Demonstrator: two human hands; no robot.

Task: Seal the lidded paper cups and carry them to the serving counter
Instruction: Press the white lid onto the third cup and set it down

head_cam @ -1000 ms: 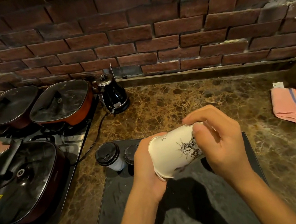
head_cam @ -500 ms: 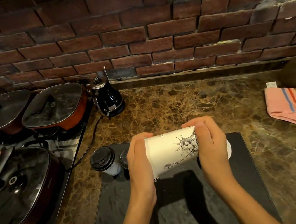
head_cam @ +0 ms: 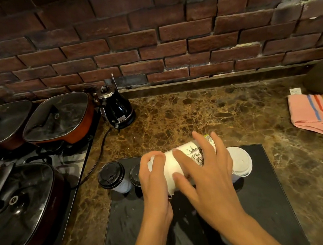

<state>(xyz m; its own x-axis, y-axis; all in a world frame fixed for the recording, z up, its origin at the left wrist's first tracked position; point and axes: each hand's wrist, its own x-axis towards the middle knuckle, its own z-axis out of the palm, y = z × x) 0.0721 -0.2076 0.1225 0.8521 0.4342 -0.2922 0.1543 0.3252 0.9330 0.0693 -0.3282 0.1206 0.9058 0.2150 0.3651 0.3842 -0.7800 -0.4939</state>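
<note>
Sideways white paper cup above black mat on bench; base gripped in curled left hand, right hand spread flat over it.

place: kitchen | evidence: lidded pans on stove, electric kettle, marble counter, brick wall

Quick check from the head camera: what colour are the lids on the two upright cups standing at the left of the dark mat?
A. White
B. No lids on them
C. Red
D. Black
D: both upright cups left of the left hand carry black lids, while the white lid sits on the mat to the right.
</note>
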